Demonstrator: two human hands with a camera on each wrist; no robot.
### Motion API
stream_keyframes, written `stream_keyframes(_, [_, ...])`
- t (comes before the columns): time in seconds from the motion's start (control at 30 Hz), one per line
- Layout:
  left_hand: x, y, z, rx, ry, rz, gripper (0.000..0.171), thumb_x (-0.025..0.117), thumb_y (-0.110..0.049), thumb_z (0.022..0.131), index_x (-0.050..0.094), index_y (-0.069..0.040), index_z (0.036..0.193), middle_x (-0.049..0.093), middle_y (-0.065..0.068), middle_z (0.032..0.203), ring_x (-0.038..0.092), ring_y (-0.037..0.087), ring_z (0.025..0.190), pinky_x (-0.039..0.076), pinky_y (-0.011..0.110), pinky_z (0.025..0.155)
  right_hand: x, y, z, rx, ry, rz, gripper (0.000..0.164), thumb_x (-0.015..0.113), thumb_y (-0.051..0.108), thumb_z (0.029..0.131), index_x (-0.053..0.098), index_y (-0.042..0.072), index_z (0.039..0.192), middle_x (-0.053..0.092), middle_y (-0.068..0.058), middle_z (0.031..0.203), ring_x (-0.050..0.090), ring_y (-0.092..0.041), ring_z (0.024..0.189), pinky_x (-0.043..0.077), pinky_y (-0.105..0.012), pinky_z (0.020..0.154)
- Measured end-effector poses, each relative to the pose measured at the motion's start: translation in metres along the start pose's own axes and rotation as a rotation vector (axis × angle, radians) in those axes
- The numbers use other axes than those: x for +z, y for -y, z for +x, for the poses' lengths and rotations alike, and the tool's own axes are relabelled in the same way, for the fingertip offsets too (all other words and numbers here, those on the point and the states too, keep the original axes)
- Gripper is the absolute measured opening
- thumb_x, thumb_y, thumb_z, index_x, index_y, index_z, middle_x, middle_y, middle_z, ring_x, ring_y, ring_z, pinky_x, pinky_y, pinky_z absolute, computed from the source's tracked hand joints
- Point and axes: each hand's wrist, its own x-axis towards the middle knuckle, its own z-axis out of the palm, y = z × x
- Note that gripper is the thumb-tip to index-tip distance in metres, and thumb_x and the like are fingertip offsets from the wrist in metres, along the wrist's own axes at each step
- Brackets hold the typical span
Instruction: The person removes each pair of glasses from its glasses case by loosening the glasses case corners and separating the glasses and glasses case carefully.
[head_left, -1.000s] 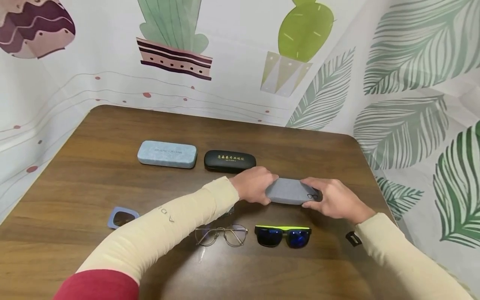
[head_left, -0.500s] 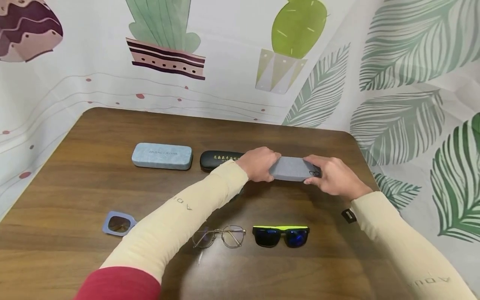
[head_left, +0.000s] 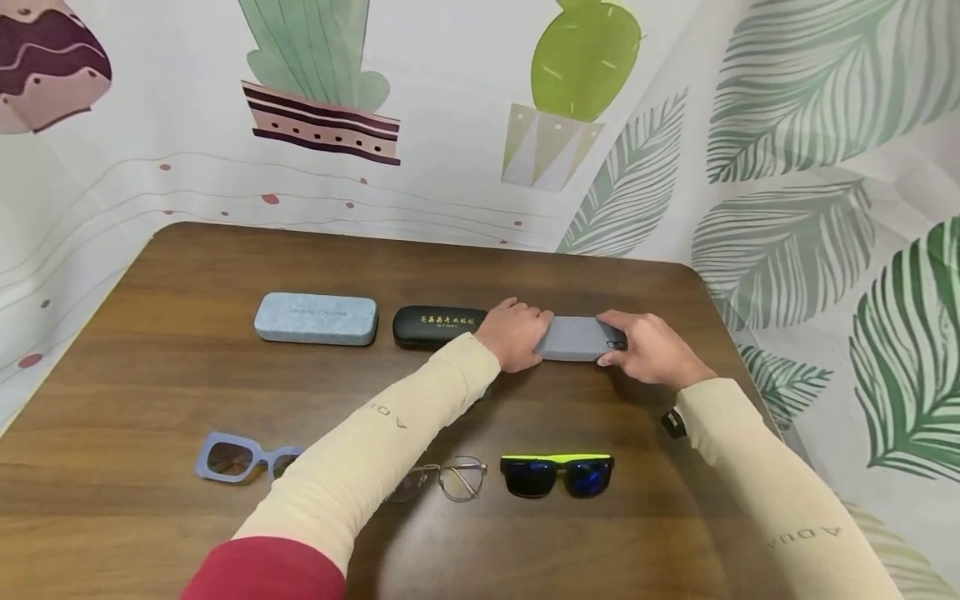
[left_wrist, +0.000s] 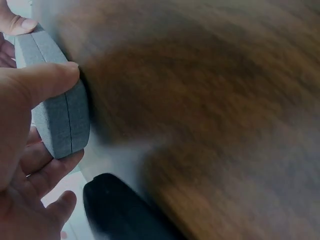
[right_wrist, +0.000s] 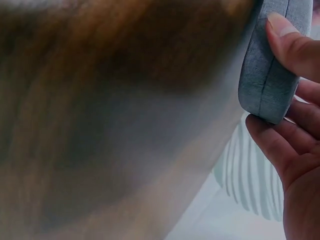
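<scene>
A grey glasses case with a small spectacles mark lies between my two hands at the right of the table. My left hand grips its left end, thumb along the front side in the left wrist view, where the grey case shows its closed seam. The right hand holds the other end; in the right wrist view its thumb presses the front of the case and fingers reach behind. Just left of my left hand is a black glasses case with gold lettering, partly covered by that hand.
A light blue glasses case lies at the back left. Nearer me are blue-framed sunglasses, wire-framed glasses partly under my left sleeve, and black sunglasses with a lime top. A patterned cloth hangs behind the table.
Both hands have carried the grey case away from me, from in front of the black case's row to beside the black case. The glasses on the table stay in place.
</scene>
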Motion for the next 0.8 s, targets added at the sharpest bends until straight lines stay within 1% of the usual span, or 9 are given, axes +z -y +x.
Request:
stream_keyframes(0.13, [0.004,0.0,0.0,-0.014,0.022,-0.009,0.067,0.066,-0.04,0.1,0.045,-0.009,0.155,0.059,0.006,0.152,0.057,0.024,0.14,0.035,0.044,0.125,0.006,-0.001,0.001,0.04,0.018,0.025,0.062,0.09,0.018,0.082,0.064,-0.001,0.135,0.074,-0.021,0.121,0.071,-0.03,0.098,0.056,-0.05,0.089])
stream_keyframes(0.33, [0.004,0.002,0.0,-0.041,0.036,-0.04,0.067,0.066,-0.038,0.1,0.043,-0.011,0.157,0.055,0.006,0.156,0.054,0.024,0.143,0.033,0.044,0.126,0.008,0.001,0.003,0.044,0.023,0.048,0.061,0.088,0.019,0.083,0.064,0.0,0.136,0.073,-0.022,0.123,0.071,-0.032,0.101,0.055,-0.053,0.091])
stream_keyframes(0.43, [0.005,0.0,-0.001,-0.033,0.036,-0.024,0.067,0.065,-0.038,0.101,0.042,-0.01,0.157,0.055,0.006,0.155,0.056,0.024,0.142,0.035,0.042,0.125,0.009,0.0,0.002,0.038,0.015,0.05,0.061,0.089,0.018,0.083,0.064,-0.002,0.135,0.072,-0.022,0.126,0.072,-0.034,0.105,0.055,-0.054,0.093])
stream_keyframes(0.5, [0.004,-0.002,-0.003,-0.029,0.049,-0.006,0.068,0.064,-0.039,0.102,0.039,-0.01,0.159,0.052,0.005,0.158,0.054,0.024,0.143,0.034,0.041,0.126,0.009,-0.001,0.001,0.042,0.018,0.052,0.062,0.089,0.017,0.082,0.064,-0.003,0.136,0.071,-0.023,0.129,0.072,-0.035,0.108,0.055,-0.054,0.094])
stream_keyframes(0.6, [0.003,-0.005,-0.006,-0.022,0.068,0.0,0.077,0.063,-0.046,0.102,0.032,-0.013,0.163,0.044,0.004,0.165,0.045,0.023,0.151,0.03,0.042,0.128,0.007,-0.003,-0.003,0.052,0.029,0.04,0.064,0.089,0.019,0.082,0.063,-0.002,0.137,0.071,-0.023,0.13,0.071,-0.036,0.109,0.055,-0.055,0.095])
stream_keyframes(0.67, [0.003,-0.002,-0.011,-0.021,0.078,-0.022,0.083,0.061,-0.053,0.101,0.026,-0.016,0.166,0.036,0.004,0.169,0.035,0.023,0.157,0.024,0.044,0.13,0.005,-0.005,-0.004,0.057,0.047,0.018,0.067,0.088,0.021,0.083,0.061,-0.002,0.14,0.069,-0.024,0.133,0.071,-0.037,0.112,0.055,-0.056,0.097])
stream_keyframes(0.73, [0.002,0.007,-0.019,-0.008,0.059,-0.053,0.087,0.06,-0.059,0.1,0.023,-0.018,0.167,0.032,0.006,0.171,0.027,0.026,0.16,0.02,0.047,0.131,0.002,-0.006,-0.005,0.053,0.074,-0.018,0.074,0.088,0.025,0.084,0.056,-0.002,0.145,0.065,-0.025,0.139,0.069,-0.04,0.118,0.053,-0.057,0.1])
stream_keyframes(0.8, [-0.003,0.019,-0.032,-0.004,0.032,-0.093,0.088,0.058,-0.063,0.099,0.023,-0.019,0.167,0.029,0.009,0.172,0.021,0.03,0.162,0.016,0.051,0.132,-0.003,-0.006,-0.005,0.046,0.1,-0.05,0.083,0.087,0.029,0.085,0.048,-0.002,0.152,0.057,-0.026,0.149,0.062,-0.043,0.129,0.05,-0.058,0.105])
